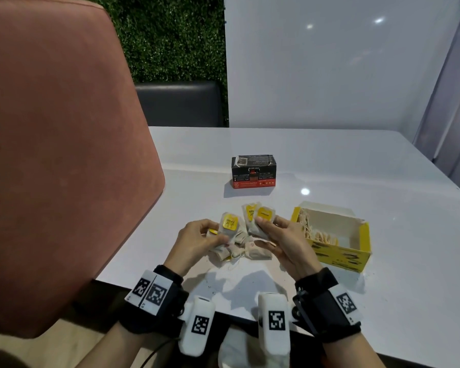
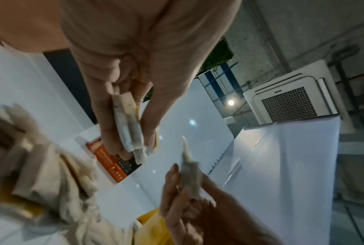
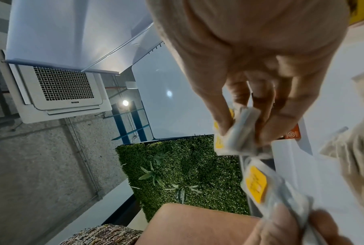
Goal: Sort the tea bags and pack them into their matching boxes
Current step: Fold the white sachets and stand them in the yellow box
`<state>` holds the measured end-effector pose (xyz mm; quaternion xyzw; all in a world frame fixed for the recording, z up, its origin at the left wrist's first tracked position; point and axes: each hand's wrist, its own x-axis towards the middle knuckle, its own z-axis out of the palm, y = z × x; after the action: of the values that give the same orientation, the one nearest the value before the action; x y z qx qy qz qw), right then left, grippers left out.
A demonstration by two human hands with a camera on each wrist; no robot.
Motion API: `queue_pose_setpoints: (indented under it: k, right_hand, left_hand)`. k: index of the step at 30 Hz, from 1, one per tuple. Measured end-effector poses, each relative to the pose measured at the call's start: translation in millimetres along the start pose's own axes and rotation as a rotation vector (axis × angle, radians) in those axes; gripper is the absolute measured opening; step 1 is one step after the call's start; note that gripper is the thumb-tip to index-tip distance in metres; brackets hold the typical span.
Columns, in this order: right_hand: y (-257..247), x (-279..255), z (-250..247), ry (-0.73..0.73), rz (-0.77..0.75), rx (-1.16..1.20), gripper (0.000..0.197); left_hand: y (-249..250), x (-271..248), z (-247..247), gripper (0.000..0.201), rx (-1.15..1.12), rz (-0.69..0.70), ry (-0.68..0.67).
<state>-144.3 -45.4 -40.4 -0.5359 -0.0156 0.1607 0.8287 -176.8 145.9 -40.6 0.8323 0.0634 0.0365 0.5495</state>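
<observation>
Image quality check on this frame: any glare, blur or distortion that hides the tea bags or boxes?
Head view: sharp; a glare spot on the white table beside the black box, hiding nothing. Left wrist view: loose tea bags at lower left smeared, edges bent by the wide lens. Right wrist view: left hand and its tea bags blurred.

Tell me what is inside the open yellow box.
The yellow box holds a row of pale tea bags with strings, packed along its left and near sides. The right part shows bare floor. Its near wall hides the lowest bags.
</observation>
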Motion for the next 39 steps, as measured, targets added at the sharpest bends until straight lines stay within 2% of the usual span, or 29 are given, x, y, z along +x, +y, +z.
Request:
queue_pose_setpoints:
  k: [2, 5, 7, 9, 12, 14, 16, 17, 19, 23, 28, 34, 37, 39]
  right_hand:
    - [1, 0, 2, -0.007, 0.044, 0.036, 0.008]
    - [7, 0, 8, -0.045, 0.11, 0.062, 0.012]
    - [11, 1, 13, -0.097, 0.155, 0.094, 0.015]
    - [12, 1, 15, -0.156, 0.191, 0.151, 0.021]
    - [10, 2, 16, -0.219, 0.162, 0.157, 0.014]
    - [9, 3, 16, -0.233, 0.113, 0.108, 0.014]
    - [7, 4, 15, -0.228, 0.082, 0.009, 0.011]
    - [5, 6, 16, -0.217, 0.073, -0.055, 0.01]
    - [4, 9, 17, -0.181, 0.056, -0.159, 0.013]
    - [4, 13, 21, -0.132, 0.051, -0.193, 0.018]
    - [4, 14, 21, -0.046, 0.004, -0.26, 0.007]
    - [10, 17, 24, -0.016, -0.049, -0.267, 0.031]
    - [11, 17, 26, -0.031, -0.055, -0.345, 0.03]
    - [11, 18, 24, -0.019, -0.037, -0.366, 0.038]
  left_hand:
    - [-5, 1, -1, 0.037, -0.065, -0.054, -0.023]
    - [-4, -3, 2, 0.027, -0.293, -0.166, -0.149]
    - [-5, -2, 2, 0.021, -0.357, -0.197, -0.194]
    - [-5, -1, 0, 0.018, -0.392, -0.217, -0.192]
    - [-4, -2, -2, 0.013, -0.35, -0.193, -0.161]
    - [-4, -1, -3, 0.022, -0.268, -0.146, -0.101]
    - [-6, 2, -5, 0.037, -0.148, -0.088, -0.03]
    - [-4, 3, -6, 0.038, -0.104, -0.068, -0.004]
    - [-3, 3, -5, 0.033, -0.089, -0.057, 0.005]
    - [3, -1, 2, 0.014, -0.16, -0.049, -0.042]
    - [5, -4, 6, 0.017, -0.227, -0.027, -0.07]
    - [10, -5, 11, 0.032, -0.317, -0.054, -0.072]
    - [6, -4, 12, 0.021, -0.308, -0.072, -0.047]
    - [3, -5, 13, 0.017, -0.327, -0.091, -0.043]
